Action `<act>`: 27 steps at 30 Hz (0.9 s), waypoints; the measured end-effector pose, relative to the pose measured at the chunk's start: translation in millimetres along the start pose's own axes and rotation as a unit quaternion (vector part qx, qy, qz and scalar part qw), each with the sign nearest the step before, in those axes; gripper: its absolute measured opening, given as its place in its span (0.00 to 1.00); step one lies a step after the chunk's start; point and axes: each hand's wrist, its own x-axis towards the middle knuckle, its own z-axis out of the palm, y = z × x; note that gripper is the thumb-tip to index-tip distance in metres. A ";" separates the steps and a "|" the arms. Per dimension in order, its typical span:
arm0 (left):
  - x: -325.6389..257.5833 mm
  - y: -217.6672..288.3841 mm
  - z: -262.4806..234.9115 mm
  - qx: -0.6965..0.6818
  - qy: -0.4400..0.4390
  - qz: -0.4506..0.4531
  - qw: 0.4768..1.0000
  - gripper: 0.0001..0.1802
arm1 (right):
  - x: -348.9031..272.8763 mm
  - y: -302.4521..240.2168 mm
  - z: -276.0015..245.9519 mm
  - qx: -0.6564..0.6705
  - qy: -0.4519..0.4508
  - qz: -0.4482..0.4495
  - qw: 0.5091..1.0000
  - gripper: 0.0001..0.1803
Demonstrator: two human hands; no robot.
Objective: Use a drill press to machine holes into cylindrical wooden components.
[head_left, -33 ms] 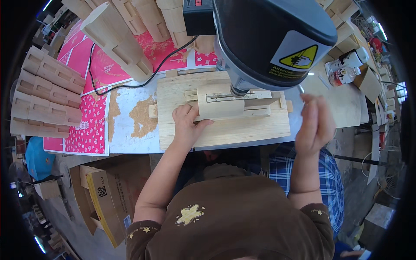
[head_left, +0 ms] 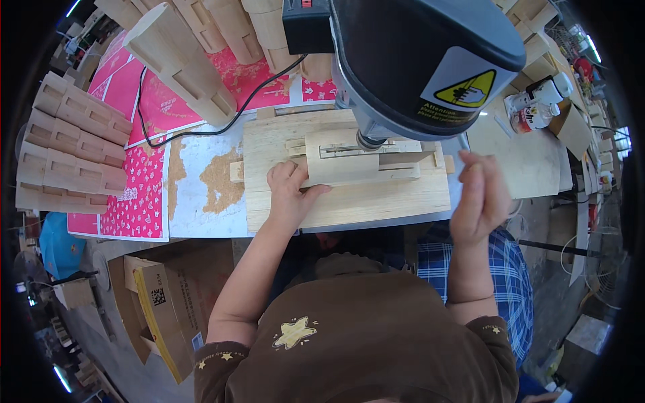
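A pale curved wooden piece (head_left: 329, 166) with a slot lies under the black drill press head (head_left: 423, 54), on a flat wooden board (head_left: 349, 201). My left hand (head_left: 290, 191) is closed on the piece's left end, its thumb pressed along the near side. A dark chuck (head_left: 369, 140) comes down over the slot area; its tip is hard to make out. To the right of the machine, my right hand (head_left: 482, 198) has its fingers curled together at the end of a thin metal lever (head_left: 463, 141). The palm side is partly hidden.
Several slotted wooden pieces (head_left: 74, 148) are stacked at the left, with another tall one (head_left: 178, 64) behind the black cable (head_left: 228, 127). Sawdust (head_left: 222, 178) lies on the table. A white bottle (head_left: 534, 117) stands at the right. Below left is a cardboard box (head_left: 164, 302).
My right hand has shifted slightly left and toward me, with the lever's end beside it. My left hand and the wooden piece stay in place.
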 end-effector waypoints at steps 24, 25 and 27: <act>13.3 26.9 31.7 0.008 0.015 0.013 1.000 0.27 | 139.6 21.5 13.0 -0.022 -0.020 0.080 0.996 0.13; 14.6 28.5 31.3 0.008 0.015 0.012 1.000 0.27 | 129.4 24.0 8.3 0.020 0.052 0.013 0.998 0.13; 14.1 28.4 30.8 0.002 0.012 0.035 0.999 0.33 | 100.7 0.3 -4.9 0.024 0.026 -0.047 0.998 0.12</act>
